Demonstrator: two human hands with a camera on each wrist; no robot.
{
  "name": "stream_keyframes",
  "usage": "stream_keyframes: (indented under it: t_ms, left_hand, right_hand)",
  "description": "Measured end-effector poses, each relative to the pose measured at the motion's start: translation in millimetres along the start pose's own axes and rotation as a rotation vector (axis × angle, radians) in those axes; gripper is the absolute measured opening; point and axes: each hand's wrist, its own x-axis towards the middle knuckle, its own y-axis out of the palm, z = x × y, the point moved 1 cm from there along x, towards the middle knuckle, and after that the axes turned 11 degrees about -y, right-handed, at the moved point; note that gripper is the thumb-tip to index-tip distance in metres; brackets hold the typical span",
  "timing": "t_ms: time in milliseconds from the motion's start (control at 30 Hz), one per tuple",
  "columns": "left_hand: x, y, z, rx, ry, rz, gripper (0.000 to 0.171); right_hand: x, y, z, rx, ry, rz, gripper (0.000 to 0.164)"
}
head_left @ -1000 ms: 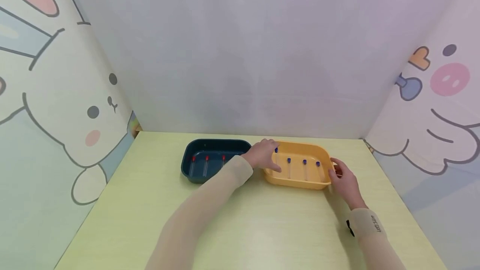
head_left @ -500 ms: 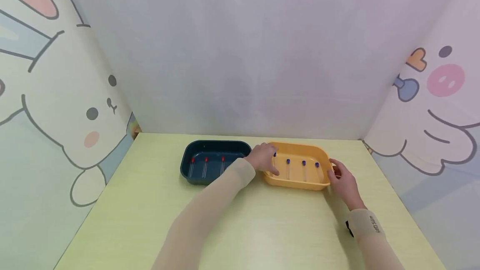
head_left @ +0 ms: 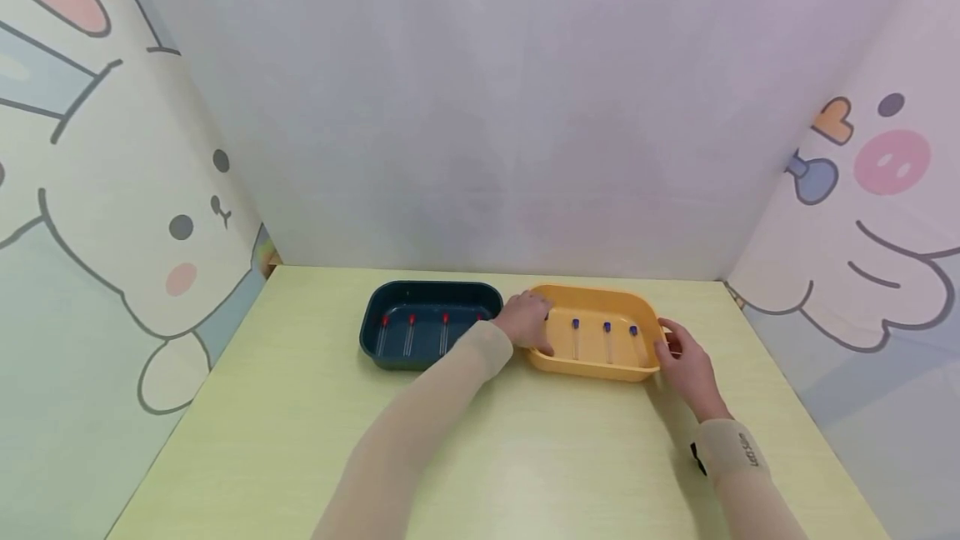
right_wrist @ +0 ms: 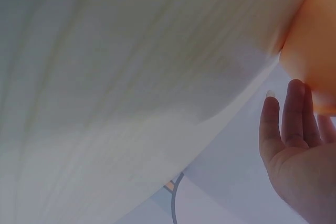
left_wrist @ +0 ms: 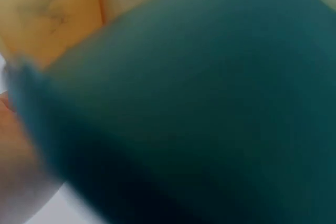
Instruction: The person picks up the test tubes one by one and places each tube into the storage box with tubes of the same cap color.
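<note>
In the head view, a yellow tray (head_left: 592,371) stands at the back right of the table. Several clear tubes with blue caps lie side by side in it. My left hand (head_left: 527,322) reaches over its left end, thumb and fingers spread apart. The leftmost blue-capped tube (head_left: 546,319) shows mostly hidden beside the fingertips. At the tray's right end, my right hand (head_left: 688,365) touches the rim with thumb and fingertips. In the right wrist view its fingers (right_wrist: 294,111) extend fairly straight along the tray's end wall (right_wrist: 317,51).
Left of the yellow tray stands a dark teal tray (head_left: 431,283) with several red-capped tubes (head_left: 412,332). My left sleeve (head_left: 427,407) passes over its front right corner. A blurred teal wall (left_wrist: 210,98) fills the left wrist view. Behind the table hangs a pale curtain (head_left: 487,107).
My left hand has shifted slightly left and toward me. The leftmost blue cap has moved the same way, closer in line with the other caps. My right hand has kept its place.
</note>
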Motion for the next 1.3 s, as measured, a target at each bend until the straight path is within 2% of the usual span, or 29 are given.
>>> stream_keyframes:
  t_ms: [233,500,667,933,1167,1300]
  left_hand:
    - [3.7,8.6,-2.4,0.016,-0.002,0.011,0.084]
    - [3.7,10.1,-6.0,0.061,-0.046,0.009,0.083]
    - [3.4,11.4,-6.6,0.063,-0.060,-0.005,0.083]
    - [1.2,9.7,-8.6,0.062,-0.100,0.014,0.081]
    - [0.4,9.5,-7.8,0.071,-0.095,0.008,0.081]
    - [1.0,9.8,-5.7,0.046,-0.089,0.009,0.083]
  right_hand:
    - [-1.6,-0.4,1.1,0.002,0.005,-0.002,0.054]
    - [-2.5,-0.9,4.0,0.013,0.005,-0.003,0.054]
    - [-2.8,-0.9,3.8,0.011,0.001,-0.006,0.053]
    - [-1.9,0.8,2.7,0.016,0.005,-0.005,0.053]
    - [-2.2,1.1,4.2,0.008,-0.023,-0.018,0.052]
    - [-2.0,1.1,6.3,0.006,-0.028,-0.014,0.052]
